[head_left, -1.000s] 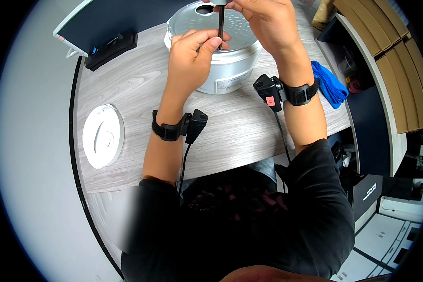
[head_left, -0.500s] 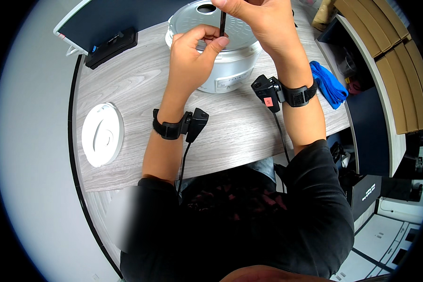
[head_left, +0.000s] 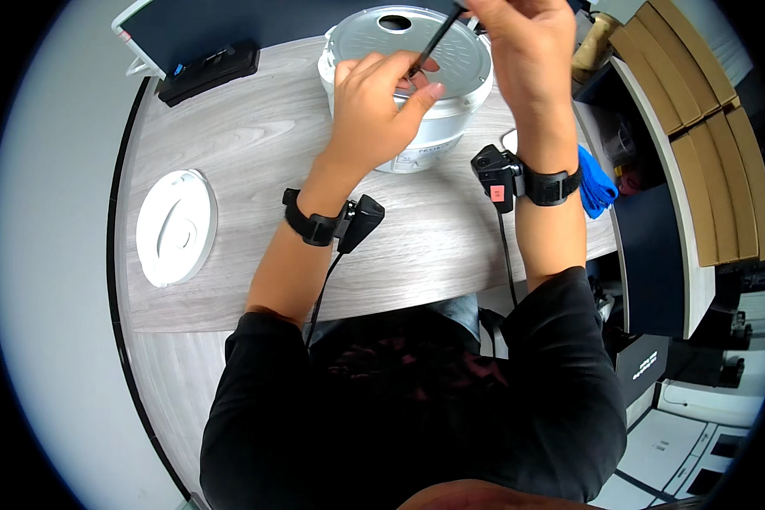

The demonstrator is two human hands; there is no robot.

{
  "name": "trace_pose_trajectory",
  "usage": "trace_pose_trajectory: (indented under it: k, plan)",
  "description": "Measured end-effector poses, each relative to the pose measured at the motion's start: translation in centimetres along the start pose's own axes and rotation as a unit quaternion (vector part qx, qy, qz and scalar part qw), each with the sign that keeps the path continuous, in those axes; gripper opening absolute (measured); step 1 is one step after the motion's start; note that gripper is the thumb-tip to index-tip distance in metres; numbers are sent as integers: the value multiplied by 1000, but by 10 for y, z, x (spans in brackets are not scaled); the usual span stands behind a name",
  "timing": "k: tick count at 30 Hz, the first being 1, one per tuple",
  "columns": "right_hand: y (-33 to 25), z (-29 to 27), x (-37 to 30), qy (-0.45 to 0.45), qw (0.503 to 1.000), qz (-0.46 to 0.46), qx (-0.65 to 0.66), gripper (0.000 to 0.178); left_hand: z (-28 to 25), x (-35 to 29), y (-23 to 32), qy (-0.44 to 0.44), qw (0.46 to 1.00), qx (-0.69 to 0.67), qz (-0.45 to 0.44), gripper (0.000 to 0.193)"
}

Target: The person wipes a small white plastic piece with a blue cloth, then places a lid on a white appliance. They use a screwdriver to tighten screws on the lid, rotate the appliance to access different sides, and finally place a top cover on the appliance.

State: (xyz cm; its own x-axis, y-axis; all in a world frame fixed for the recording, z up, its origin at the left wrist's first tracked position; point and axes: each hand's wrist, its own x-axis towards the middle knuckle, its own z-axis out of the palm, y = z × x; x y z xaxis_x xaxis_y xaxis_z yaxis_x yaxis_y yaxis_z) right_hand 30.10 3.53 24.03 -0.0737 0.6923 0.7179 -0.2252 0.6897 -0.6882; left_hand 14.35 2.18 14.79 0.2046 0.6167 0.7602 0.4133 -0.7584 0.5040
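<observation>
My right hand (head_left: pixel 531 47) is closed around the upper end of a thin dark rod (head_left: pixel 438 41), which looks like a screwdriver. The rod slants down to the left. Its lower end meets the curled fingers of my left hand (head_left: pixel 374 102); a small dark bit shows between them, too small to name. Both hands are over the near part of a round white appliance (head_left: pixel 425 160), which resembles a rice cooker. A grey metal disc (head_left: pixel 378 36) with a round hole and rows of small marks covers its top.
An oval white lid-like part (head_left: pixel 177 228) lies at the left of the wood-grain table (head_left: pixel 263 144). A black box (head_left: pixel 208 75) stands by the monitor at the back left. To the right are a blue cloth (head_left: pixel 597 183), a shelf, and stacked brown cartons (head_left: pixel 714 187). Cables hang from both wrist cameras.
The rod has gone from nearly upright to slanting. My right hand has moved right, and its gap from my left hand has widened. The whole view has shifted slightly.
</observation>
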Motion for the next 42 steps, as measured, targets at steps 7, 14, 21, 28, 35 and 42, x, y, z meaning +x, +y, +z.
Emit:
trace_pose_trajectory:
  k: [7, 14, 21, 28, 35, 42]
  plan:
    - [5, -51, -20, 1, 999, 8, -51, 26, -29, 0, -10, -27, 994, -102, -11, 26]
    - [35, -63, -63, 18, 986, 95, -137, 21, -15, -15, 13, -45, 993, 106, 23, 24]
    - [37, -74, -70, 33, 980, 85, -177, 21, -8, -15, -1, -29, 996, 88, 20, 22]
    - [42, -95, -71, 50, 985, 95, -136, 27, -53, -4, -43, -130, 986, -100, -13, 18]
    - [49, -93, -68, -1, 990, 87, -106, 27, -74, -6, -87, -37, 998, 2, -52, 29]
    - [60, -79, -59, -74, 988, 92, -97, 32, -52, -6, -47, 43, 992, 114, -22, 34]
